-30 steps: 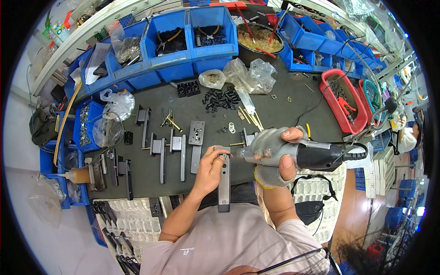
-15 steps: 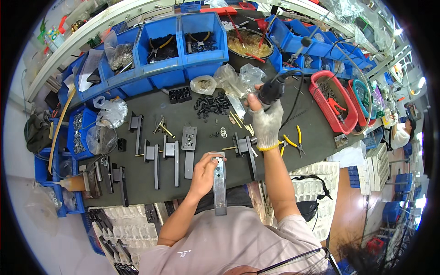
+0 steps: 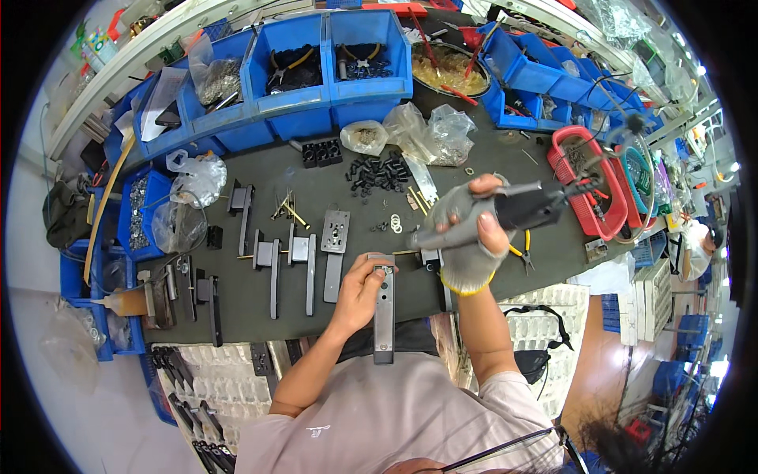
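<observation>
My left hand (image 3: 359, 296) grips a grey metal door handle (image 3: 384, 320), its thumb and fingers closed on the upper end near the screw holes. The long lever hangs down over my lap, in front of the table edge. In a grey-white fingerless glove, my right hand (image 3: 466, 257) is wrapped round a dark power screwdriver (image 3: 527, 207), blurred by motion. Its narrow end points left, just right of the held handle, and a cable trails off to the right. Behind the glove lies another door handle (image 3: 430, 259), mostly hidden.
More door handles (image 3: 275, 276) lie left on the dark table mat (image 3: 260, 174). Black screws (image 3: 375, 172), washers (image 3: 396, 224) and long bolts (image 3: 296, 217) are scattered farther back. Yellow pliers (image 3: 524, 251) lie right, near a red basket (image 3: 612, 213). Blue bins (image 3: 288, 103) line the back.
My right hand has come nearer and swung the power screwdriver round, its narrow end now pointing left towards the held handle. My left hand keeps its hold. The view has shifted slightly.
</observation>
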Demonstrator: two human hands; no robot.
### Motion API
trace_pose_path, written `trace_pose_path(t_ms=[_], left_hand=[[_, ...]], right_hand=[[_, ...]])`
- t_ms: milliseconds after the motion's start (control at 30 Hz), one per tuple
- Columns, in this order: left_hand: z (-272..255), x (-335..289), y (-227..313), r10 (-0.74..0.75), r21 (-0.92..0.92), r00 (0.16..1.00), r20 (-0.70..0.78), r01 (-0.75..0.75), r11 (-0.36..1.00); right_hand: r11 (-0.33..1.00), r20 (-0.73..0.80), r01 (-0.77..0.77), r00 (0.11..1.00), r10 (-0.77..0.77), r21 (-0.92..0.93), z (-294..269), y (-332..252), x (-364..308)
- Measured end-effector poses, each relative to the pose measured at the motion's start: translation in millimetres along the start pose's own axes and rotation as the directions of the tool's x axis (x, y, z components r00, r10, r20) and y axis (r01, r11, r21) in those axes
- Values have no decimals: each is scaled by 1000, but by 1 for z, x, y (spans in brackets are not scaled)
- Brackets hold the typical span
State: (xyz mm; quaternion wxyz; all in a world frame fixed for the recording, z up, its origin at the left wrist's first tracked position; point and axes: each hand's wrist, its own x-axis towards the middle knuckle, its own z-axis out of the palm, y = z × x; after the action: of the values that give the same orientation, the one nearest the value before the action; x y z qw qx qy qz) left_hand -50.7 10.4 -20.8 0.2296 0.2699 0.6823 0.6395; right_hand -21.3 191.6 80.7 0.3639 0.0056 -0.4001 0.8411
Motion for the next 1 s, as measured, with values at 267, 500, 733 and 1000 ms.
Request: trace_pose_path(t_ms=[267, 500, 733, 1000], left_hand=[[-3, -10, -14, -151, -266, 983, 104, 174, 948], [-4, -49, -18, -291, -279, 925, 243, 354, 893], [-1, -51, 1, -320, -280, 931, 174, 358, 891], [-8, -50, 9, -150, -22, 972, 181, 156, 987]], right_hand=[[984, 70, -90, 992, 102, -154, 12, -9, -22], [977, 129, -185, 972, 198, -108, 4, -27, -43], [950, 31, -285, 956, 291, -129, 25, -25, -53], [952, 15, -262, 963, 267, -157, 27, -23, -59]])
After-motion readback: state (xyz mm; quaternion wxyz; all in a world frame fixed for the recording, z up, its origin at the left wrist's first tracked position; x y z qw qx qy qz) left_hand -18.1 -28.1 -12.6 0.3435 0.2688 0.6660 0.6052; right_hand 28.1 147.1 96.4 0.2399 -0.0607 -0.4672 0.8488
